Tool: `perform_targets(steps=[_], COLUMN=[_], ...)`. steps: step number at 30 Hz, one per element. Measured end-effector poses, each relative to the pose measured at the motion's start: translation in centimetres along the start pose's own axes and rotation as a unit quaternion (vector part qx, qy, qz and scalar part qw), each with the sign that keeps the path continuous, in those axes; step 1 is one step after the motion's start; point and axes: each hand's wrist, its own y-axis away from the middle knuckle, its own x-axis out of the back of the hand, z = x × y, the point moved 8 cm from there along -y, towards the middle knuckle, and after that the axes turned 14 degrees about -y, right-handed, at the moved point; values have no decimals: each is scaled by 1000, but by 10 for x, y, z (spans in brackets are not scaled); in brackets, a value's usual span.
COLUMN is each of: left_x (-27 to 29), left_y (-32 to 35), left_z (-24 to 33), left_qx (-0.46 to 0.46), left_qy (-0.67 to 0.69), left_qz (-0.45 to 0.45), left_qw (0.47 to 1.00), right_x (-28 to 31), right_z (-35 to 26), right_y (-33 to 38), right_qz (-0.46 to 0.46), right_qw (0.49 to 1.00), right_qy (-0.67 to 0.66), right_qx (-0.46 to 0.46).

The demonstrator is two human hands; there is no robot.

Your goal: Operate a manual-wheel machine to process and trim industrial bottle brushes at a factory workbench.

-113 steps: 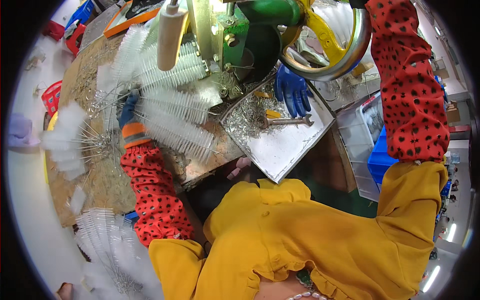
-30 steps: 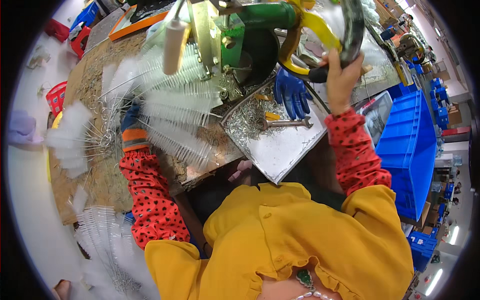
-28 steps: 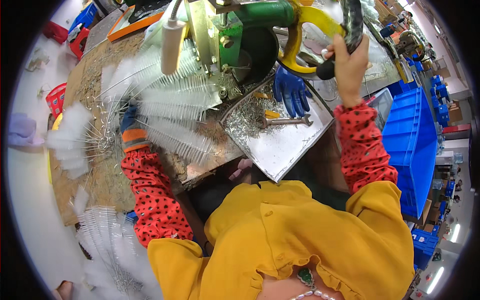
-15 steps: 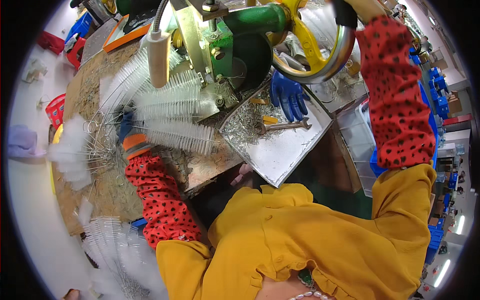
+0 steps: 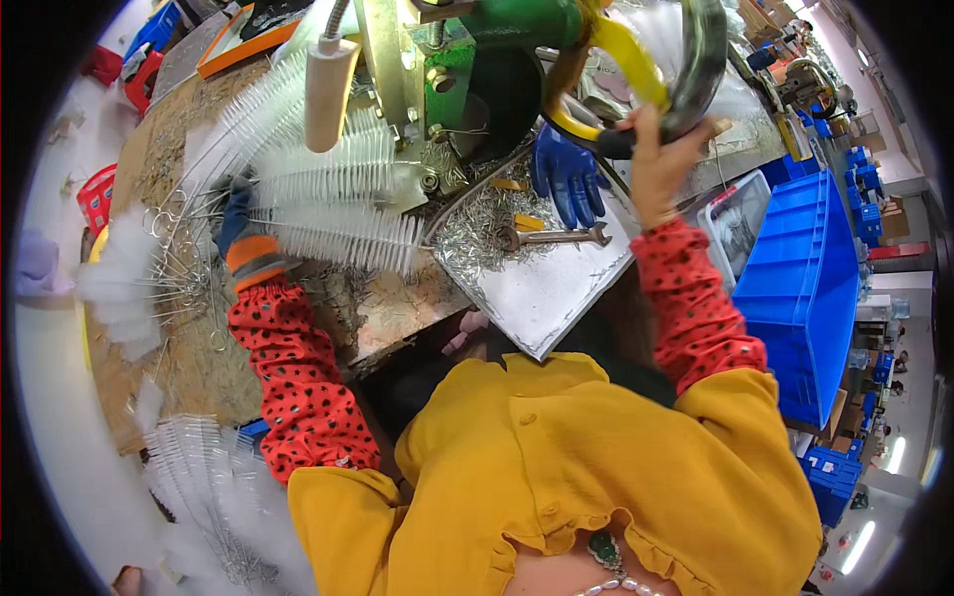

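Observation:
My left hand (image 5: 237, 216), in a dark blue glove with an orange cuff, is closed around the twisted wire stems of several white-bristled brushes (image 5: 333, 179). Their bristle heads fan out to the right, up against the lower part of a green machine (image 5: 527, 22). On that machine turns a handwheel (image 5: 628, 62) with yellow spokes, blurred by motion. My bare right hand (image 5: 664, 164) is wrapped round the wheel's dark grip at its near right side. More wire stems with ring ends (image 5: 179, 263) lie left of my gloved hand.
A white tray (image 5: 542, 298) of metal clippings holds a wrench (image 5: 556, 236) and a blue glove (image 5: 568, 179). A pale cylinder on a flexible neck (image 5: 329, 94) hangs over the brushes. Blue bins (image 5: 800, 288) stand at right; more brushes (image 5: 214, 487) lie lower left.
My right hand has come down and toward me from the far right, and the handwheel has turned with it. My left hand stays on the brushes; the whole view has shifted slightly.

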Motion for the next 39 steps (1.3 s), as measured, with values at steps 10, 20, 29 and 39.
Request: perform_targets(steps=[10,20,29,39], left_x=[-1,5,2,-19], left_y=[-9,-17,-18,-7], left_z=[5,-8,18,5], left_qx=[-111,-163,-206,-292], left_qy=[56,62,78,-24], left_qz=[21,-10,-12,-35], left_qw=[992,985,975,956], right_x=[-60,-145,-25,-31], right_z=[-74,-65,-40,-45], right_y=[-83,-173,-29,-49], right_qz=[-177,-386,-55,-92], right_qw=[964,850,995,987], right_qy=[198,351,71,133], right_qx=[-31,-68,49,-17])
